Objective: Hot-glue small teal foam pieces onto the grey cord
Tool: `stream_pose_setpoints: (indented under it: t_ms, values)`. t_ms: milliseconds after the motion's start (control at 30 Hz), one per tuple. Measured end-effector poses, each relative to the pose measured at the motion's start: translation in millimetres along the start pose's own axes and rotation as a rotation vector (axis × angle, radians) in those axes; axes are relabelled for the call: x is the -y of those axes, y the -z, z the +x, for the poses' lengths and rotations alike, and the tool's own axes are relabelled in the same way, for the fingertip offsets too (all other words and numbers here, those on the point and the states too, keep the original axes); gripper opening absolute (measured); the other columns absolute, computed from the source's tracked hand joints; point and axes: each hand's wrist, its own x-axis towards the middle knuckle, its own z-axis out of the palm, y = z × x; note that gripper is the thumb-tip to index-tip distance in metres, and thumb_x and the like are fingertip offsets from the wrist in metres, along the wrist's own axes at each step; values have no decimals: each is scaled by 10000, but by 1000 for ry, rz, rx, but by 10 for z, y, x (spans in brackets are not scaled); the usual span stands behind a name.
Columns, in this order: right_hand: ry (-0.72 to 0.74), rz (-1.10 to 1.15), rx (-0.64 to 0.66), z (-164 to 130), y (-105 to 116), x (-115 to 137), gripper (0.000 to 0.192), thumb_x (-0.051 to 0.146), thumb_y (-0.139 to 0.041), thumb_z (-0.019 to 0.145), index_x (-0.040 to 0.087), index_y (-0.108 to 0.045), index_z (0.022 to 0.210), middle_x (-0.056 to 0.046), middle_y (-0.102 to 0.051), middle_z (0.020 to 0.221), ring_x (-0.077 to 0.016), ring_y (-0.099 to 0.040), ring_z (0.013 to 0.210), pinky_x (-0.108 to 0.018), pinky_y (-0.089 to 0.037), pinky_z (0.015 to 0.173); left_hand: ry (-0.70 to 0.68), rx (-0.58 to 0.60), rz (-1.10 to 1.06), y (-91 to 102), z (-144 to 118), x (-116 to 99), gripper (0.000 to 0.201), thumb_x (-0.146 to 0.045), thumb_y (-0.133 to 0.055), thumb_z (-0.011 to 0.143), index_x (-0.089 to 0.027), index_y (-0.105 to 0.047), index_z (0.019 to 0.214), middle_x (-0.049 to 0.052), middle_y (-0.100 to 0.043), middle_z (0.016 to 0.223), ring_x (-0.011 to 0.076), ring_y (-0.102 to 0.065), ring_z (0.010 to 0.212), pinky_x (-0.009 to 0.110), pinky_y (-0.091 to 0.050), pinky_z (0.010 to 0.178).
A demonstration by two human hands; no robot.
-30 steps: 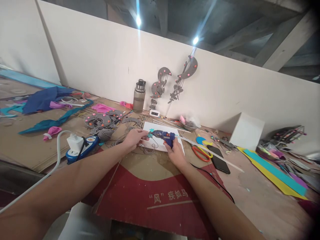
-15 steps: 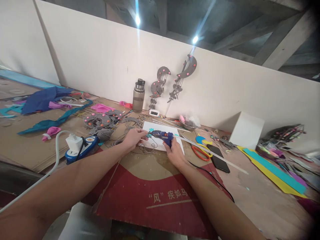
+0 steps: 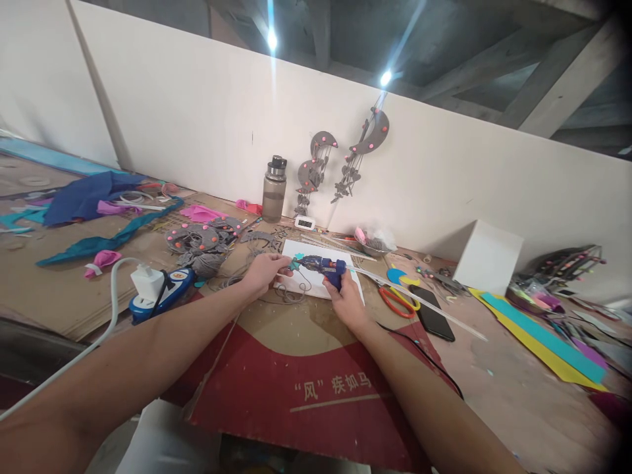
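My right hand (image 3: 348, 299) is wrapped round the handle of a blue hot glue gun (image 3: 332, 266), with a long clear glue stick (image 3: 424, 304) trailing from its back end. The nozzle points left, at or very near a small teal felt cutout (image 3: 295, 264) pinched in the fingertips of my left hand (image 3: 266, 273). Whether nozzle and cutout touch, I cannot tell. Grey cord (image 3: 291, 296) loops down beneath the cutout. Under both hands lies a white sheet (image 3: 316, 289), on which more small teal shapes rest.
Orange-and-yellow scissors (image 3: 397, 301) and a black phone (image 3: 432, 315) lie to the right. A blue power strip (image 3: 165, 293) with a white plug stands left. Behind are a water bottle (image 3: 274, 191), a small digital clock (image 3: 305, 223) and a bowl (image 3: 375, 247). Grey felt crescents (image 3: 190, 237) lie left.
The glue gun has shifted very slightly right and its glue stick's far end has drawn slightly up and left. My left hand still holds the teal cutout in nearly the same place.
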Motion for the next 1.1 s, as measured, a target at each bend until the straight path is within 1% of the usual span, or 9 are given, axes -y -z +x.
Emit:
stream_pose_setpoints:
  t_ms: [133, 267, 433, 633, 833, 900, 1000, 1033, 1100]
  values:
    - [29, 141, -37, 35, -17, -42, 394, 324, -503, 849, 182, -451, 1213, -97, -603, 1174, -216, -563, 1072, -373, -426, 951, 3, -9, -37, 4, -7, -6, 199, -299, -673, 728, -139, -636, 841, 18, -646, 596, 50, -472, 372, 162, -324, 374]
    - [-2, 181, -30, 44, -20, -40, 383, 314, -501, 845, 197, -461, 1207, -83, -607, 1164, -214, -565, 1061, -381, -433, 943, -12, 2, -59, 9, 8, 13, 198, -291, -692, 707, -136, -633, 817, 22, -646, 605, 65, -523, 423, 157, -334, 381]
    - [13, 92, -4, 26, -11, -36, 372, 323, -500, 849, 175, -472, 1190, -105, -607, 1145, -223, -566, 1043, -377, -427, 930, -14, 11, -51, 4, 5, 16, 213, -294, -695, 704, -132, -635, 830, 29, -647, 605, 77, -547, 454, 154, -331, 382]
    - [-8, -44, 17, 2, -21, -19, 408, 355, -456, 874, 158, -431, 1230, -135, -598, 1138, -250, -554, 1048, -394, -434, 895, -31, 7, -36, 5, 20, 46, 214, -280, -686, 709, -121, -628, 840, 35, -643, 597, 81, -555, 464, 151, -326, 382]
    - [-33, -75, 22, -14, -13, -5, 402, 377, -443, 879, 156, -437, 1214, -143, -608, 1103, -258, -568, 1019, -396, -446, 867, -41, 2, -20, 24, 79, 92, 235, -302, -706, 685, -128, -644, 830, 34, -650, 610, 89, -577, 483, 152, -331, 387]
    - [-23, -45, 12, -7, -7, -10, 393, 374, -454, 873, 164, -447, 1205, -135, -608, 1107, -252, -570, 1012, -393, -446, 870, -13, -5, -34, 26, 71, 79, 247, -303, -711, 681, -129, -645, 844, 30, -647, 601, 84, -561, 461, 154, -332, 382]
    - [5, 77, -22, 23, 0, -20, 375, 351, -487, 851, 185, -468, 1186, -107, -606, 1132, -228, -570, 1020, -374, -444, 887, -5, -11, -86, 24, 44, 46, 236, -279, -715, 676, -122, -639, 834, 31, -647, 617, 86, -575, 488, 153, -357, 388]
    - [-7, 131, -31, 37, 4, -26, 365, 348, -497, 842, 191, -477, 1170, -92, -616, 1113, -218, -578, 997, -363, -452, 872, -7, -12, -101, 22, 35, 36, 230, -270, -720, 671, -119, -636, 824, 32, -648, 628, 88, -585, 505, 153, -365, 390]
    - [-75, 224, -34, 65, 18, -42, 329, 348, -501, 828, 195, -495, 1119, -60, -645, 1003, -197, -601, 880, -339, -477, 785, -12, -20, -114, 15, 22, 22, 225, -254, -730, 661, -116, -633, 809, 33, -649, 646, 92, -600, 529, 152, -372, 390]
